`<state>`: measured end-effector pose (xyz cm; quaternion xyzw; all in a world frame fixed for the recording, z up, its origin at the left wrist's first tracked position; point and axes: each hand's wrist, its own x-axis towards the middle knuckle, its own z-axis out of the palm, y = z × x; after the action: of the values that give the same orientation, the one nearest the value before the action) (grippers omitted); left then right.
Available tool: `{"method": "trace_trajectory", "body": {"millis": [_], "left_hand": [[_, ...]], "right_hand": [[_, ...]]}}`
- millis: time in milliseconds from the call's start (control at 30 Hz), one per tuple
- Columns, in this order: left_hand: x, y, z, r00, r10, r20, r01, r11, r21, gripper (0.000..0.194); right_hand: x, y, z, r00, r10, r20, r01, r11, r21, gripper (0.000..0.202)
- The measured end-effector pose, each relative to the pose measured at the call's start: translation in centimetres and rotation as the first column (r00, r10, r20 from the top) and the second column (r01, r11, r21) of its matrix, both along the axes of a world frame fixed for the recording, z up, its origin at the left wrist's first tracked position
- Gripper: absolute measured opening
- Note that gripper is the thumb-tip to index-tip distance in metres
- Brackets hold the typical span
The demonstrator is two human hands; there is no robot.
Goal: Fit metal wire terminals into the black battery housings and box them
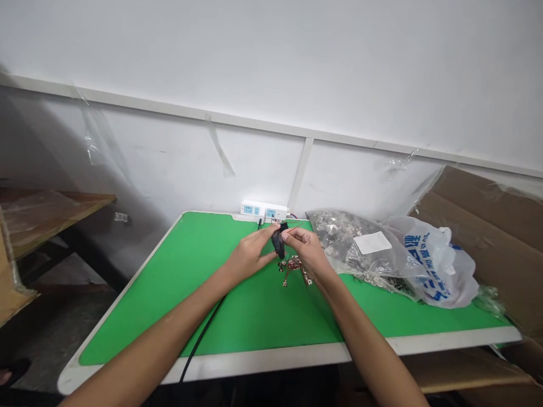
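My left hand [253, 247] grips a small dark black part [278, 244] between thumb and fingers, above the green mat [203, 254]. Its exact kind is too small to make out. My right hand [306, 244] is closed in a pinch right beside it, with a thin red wire [296, 227] sticking out past the fingertips. Just below the two hands lies a loose cluster of small round silvery pieces with red wires [295, 265], partly covered by my right hand.
A white power strip [265, 211] stands against the wall at the table's back edge. On the right are a clear bag of metal parts [339, 229], a white paper slip [373, 242], a printed plastic bag [441, 271] and cardboard [479, 226]. A black cable [201, 336] crosses the front edge.
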<state>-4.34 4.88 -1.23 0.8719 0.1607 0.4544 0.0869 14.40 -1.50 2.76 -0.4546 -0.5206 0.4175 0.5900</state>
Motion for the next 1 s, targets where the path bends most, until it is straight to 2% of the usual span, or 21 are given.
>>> {"method": "trace_trajectory", "body": {"millis": [167,267,400,533,633,700,733,800,867,933,1000], "left_hand": [[-0.5,0.8,-0.6,0.999,0.024,-0.044,-0.020,0.996,0.081,0.073],[-0.6,1.0,0.0,0.995,0.028,-0.091,-0.019,0.995,0.097,0.074],[-0.4,1.0,0.9,0.998,0.022,-0.054,-0.015,0.992,0.129,0.068],[-0.2,1.0,1.0,0.999,0.007,-0.040,-0.003,0.997,0.082,0.064],[-0.1,0.8,1.1,0.999,-0.008,-0.051,0.009,1.000,0.020,0.064],[0.0,0.6,1.2,0.999,-0.010,-0.033,0.010,1.000,-0.008,0.063],[0.0,0.5,1.3,1.000,-0.013,-0.021,0.012,1.000,-0.021,0.063],[0.0,0.3,1.6,0.999,-0.033,-0.003,0.033,0.998,-0.049,0.063],[-0.1,0.3,1.9,0.998,-0.068,0.009,0.068,0.995,-0.075,0.062],[-0.3,0.2,2.0,0.995,-0.096,0.022,0.098,0.991,-0.091,0.062],[-0.4,0.2,2.1,0.993,-0.110,0.033,0.113,0.989,-0.099,0.062]], "right_hand": [[0.3,0.1,0.0,0.997,0.053,-0.061,-0.058,0.995,-0.087,0.038],[0.9,0.2,0.1,0.993,0.069,-0.099,-0.084,0.984,-0.157,0.040],[1.8,0.2,0.4,0.987,0.082,-0.137,-0.114,0.963,-0.245,0.044],[1.7,0.4,-0.2,0.989,0.045,-0.143,-0.078,0.969,-0.234,0.046],[1.6,0.6,-0.8,0.991,-0.131,-0.017,0.128,0.984,-0.126,0.051],[1.7,0.5,-0.9,0.936,-0.308,0.171,0.299,0.951,0.076,0.056],[1.9,0.4,-0.8,0.881,-0.380,0.281,0.329,0.920,0.213,0.056],[2.0,-0.1,-0.4,0.751,-0.439,0.494,0.226,0.873,0.432,0.042],[2.0,-0.6,0.1,0.660,-0.390,0.643,0.064,0.881,0.468,0.028],[1.8,-0.9,0.3,0.668,-0.281,0.689,-0.008,0.923,0.385,0.028],[1.6,-0.9,0.2,0.750,-0.163,0.641,-0.017,0.964,0.266,0.032]]}}
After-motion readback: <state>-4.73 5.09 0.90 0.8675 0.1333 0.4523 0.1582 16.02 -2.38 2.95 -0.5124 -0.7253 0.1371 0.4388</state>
